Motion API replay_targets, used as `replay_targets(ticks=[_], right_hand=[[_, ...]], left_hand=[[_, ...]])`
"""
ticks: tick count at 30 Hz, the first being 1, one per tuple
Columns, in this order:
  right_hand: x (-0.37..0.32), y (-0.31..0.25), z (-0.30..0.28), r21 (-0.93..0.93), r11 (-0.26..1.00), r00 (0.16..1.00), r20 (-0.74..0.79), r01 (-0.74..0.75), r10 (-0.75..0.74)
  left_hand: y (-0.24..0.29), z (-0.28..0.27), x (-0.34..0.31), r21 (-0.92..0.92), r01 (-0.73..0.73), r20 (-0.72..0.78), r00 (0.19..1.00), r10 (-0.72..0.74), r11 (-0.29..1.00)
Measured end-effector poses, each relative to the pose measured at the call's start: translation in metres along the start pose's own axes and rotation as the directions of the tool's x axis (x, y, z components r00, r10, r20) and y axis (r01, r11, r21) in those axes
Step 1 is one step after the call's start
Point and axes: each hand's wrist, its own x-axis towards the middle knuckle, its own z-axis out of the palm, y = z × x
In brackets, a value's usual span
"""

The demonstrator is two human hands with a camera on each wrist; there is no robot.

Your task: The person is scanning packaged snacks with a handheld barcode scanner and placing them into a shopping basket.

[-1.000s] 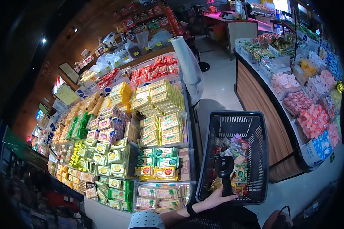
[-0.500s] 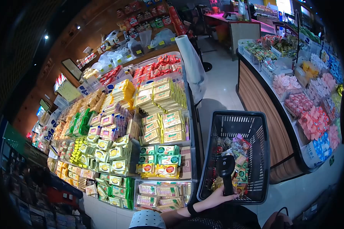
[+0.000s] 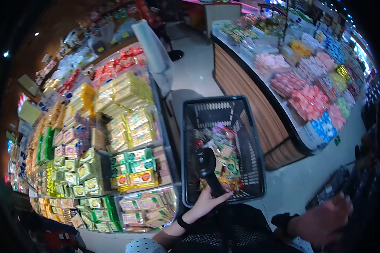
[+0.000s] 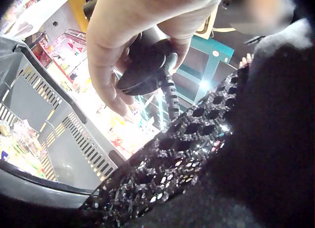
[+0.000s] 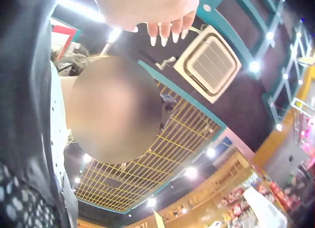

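Note:
My left hand (image 3: 205, 203) grips the handle of a black scanner-like device (image 3: 205, 163) with a rounded head, held above the near end of a black shopping basket (image 3: 254, 158). In the left wrist view, fingers and thumb wrap around the device (image 4: 142, 60), and a ribbed, coiled-looking cord (image 4: 170, 97) hangs from it. Several small wrapped snacks (image 3: 226, 154) lie inside the basket, partly hidden by the device. My right hand (image 3: 321, 220) is raised at the lower right, blurred. Its fingers (image 5: 165, 31) hang loosely bent with nothing in them in the right wrist view.
On the left stands a display of packaged snacks (image 3: 137, 122) in clear-walled bins. A roll of plastic bags (image 3: 150, 46) rises at its corner. To the right, a wood-sided counter (image 3: 245, 105) holds heaps of wrapped candy (image 3: 310, 99). Tiled floor (image 3: 194, 67) runs between them.
The head view has swung right, so shelves and basket shift left in it. My right hand has come up into view at lower right. My left hand keeps its grip on the device.

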Motion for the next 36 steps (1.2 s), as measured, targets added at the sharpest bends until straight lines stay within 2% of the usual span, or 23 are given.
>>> replay_targets(ticks=[1, 3, 5, 6, 7, 8, 9, 10, 16, 18, 20, 22, 24, 25, 26, 28, 29, 30, 32, 33, 34, 35, 36], right_hand=[[-0.001, -0.001, -0.012, 0.031, 0.987, 0.988, 0.009, -0.157, 0.157], [0.017, 0.022, 0.004, -0.483, 0.829, 0.912, -0.404, -0.282, 0.075], [0.058, 0.041, 0.003, -0.306, 0.949, 0.987, -0.16, -0.079, 0.031], [0.078, 0.049, -0.014, -0.361, 0.931, 0.992, 0.126, 0.046, 0.0], [0.094, 0.046, -0.034, -0.377, 0.909, 0.915, 0.404, 0.176, -0.01], [0.119, 0.026, -0.038, -0.779, 0.549, 0.698, 0.574, 0.303, 0.429], [0.113, 0.031, -0.055, -0.93, 0.356, 0.823, 0.271, 0.09, 0.5], [0.107, 0.029, -0.062, -0.935, 0.345, 0.82, 0.262, 0.085, 0.508], [0.083, 0.071, -0.014, -0.912, 0.386, 0.948, 0.235, 0.14, 0.213], [0.064, 0.051, -0.007, -0.95, 0.31, 0.905, 0.1, -0.036, 0.413], [0.082, 0.039, -0.017, -0.64, 0.768, 0.483, 0.667, -0.018, 0.567], [0.088, 0.046, -0.016, -0.5, 0.808, 0.461, 0.823, 0.312, 0.331], [0.075, 0.019, 0.014, -0.872, 0.481, 0.715, 0.281, -0.088, 0.64], [0.074, 0.017, 0.019, -0.853, 0.481, 0.75, 0.182, -0.201, 0.636], [0.071, 0.014, 0.012, -0.852, 0.481, 0.744, 0.182, -0.207, 0.643], [0.061, 0.004, -0.002, -0.848, 0.525, 0.777, 0.381, 0.077, 0.502], [0.092, 0.021, -0.001, -0.85, 0.526, 0.617, 0.39, -0.044, 0.683], [0.093, 0.037, -0.013, -0.844, 0.535, 0.615, 0.4, -0.043, 0.68], [0.087, 0.058, -0.034, -0.562, 0.776, 0.591, 0.741, 0.287, 0.318], [0.074, 0.04, -0.019, -0.842, 0.539, 0.654, 0.419, 0.019, 0.631], [0.068, 0.07, -0.043, -0.688, 0.584, 0.713, 0.656, 0.431, 0.247], [0.066, 0.062, -0.055, -0.773, 0.581, 0.802, 0.505, 0.254, 0.32], [0.059, 0.066, -0.062, -0.904, 0.413, 0.977, 0.179, 0.116, 0.118]], left_hand=[[0.0, 0.006, 0.002, -0.03, -0.018, -0.006, 1.0, 0.018, 0.999], [-0.002, 0.011, 0.002, 0.033, 0.023, -0.019, 1.0, -0.022, 0.999], [-0.009, 0.021, 0.001, 0.043, 0.006, 0.002, 1.0, -0.006, 0.999], [-0.01, 0.025, 0.0, 0.035, 0.04, -0.016, 0.999, -0.039, 0.999], [-0.011, 0.029, -0.002, 0.028, 0.073, -0.034, 0.997, -0.072, 0.997], [-0.015, 0.034, -0.001, 0.025, 0.085, -0.027, 0.996, -0.084, 0.996], [-0.02, 0.036, -0.001, -0.039, 0.084, -0.041, 0.996, -0.085, 0.996], [-0.026, 0.038, -0.001, -0.103, 0.081, -0.057, 0.995, -0.087, 0.991], [-0.033, 0.049, 0.0, -0.157, 0.165, -0.138, 0.973, -0.187, 0.974], [-0.033, 0.056, -0.001, -0.195, 0.126, -0.192, 0.968, -0.164, 0.973], [-0.037, 0.059, 0.001, -0.184, 0.122, -0.213, 0.964, -0.161, 0.975], [-0.041, 0.065, 0.0, -0.176, 0.195, -0.276, 0.931, -0.239, 0.965], [-0.04, 0.071, 0.001, -0.174, 0.181, -0.316, 0.921, -0.229, 0.968], [-0.042, 0.074, 0.002, -0.169, 0.17, -0.309, 0.926, -0.216, 0.971], [-0.043, 0.075, 0.003, -0.175, 0.175, -0.315, 0.923, -0.223, 0.969], [-0.045, 0.077, 0.004, -0.199, 0.153, -0.307, 0.928, -0.21, 0.968], [-0.037, 0.083, 0.004, -0.173, 0.185, -0.351, 0.906, -0.236, 0.967], [-0.041, 0.083, 0.006, -0.177, 0.178, -0.359, 0.904, -0.232, 0.968], [-0.047, 0.084, 0.004, -0.195, 0.184, -0.363, 0.899, -0.245, 0.963], [-0.046, 0.085, 0.003, -0.23, 0.179, -0.38, 0.889, -0.257, 0.957], [-0.048, 0.085, 0.002, -0.233, 0.171, -0.388, 0.886, -0.253, 0.957], [-0.05, 0.085, 0.0, -0.226, 0.178, -0.387, 0.886, -0.256, 0.958], [-0.053, 0.086, -0.002, -0.219, 0.185, -0.386, 0.885, -0.259, 0.958]])
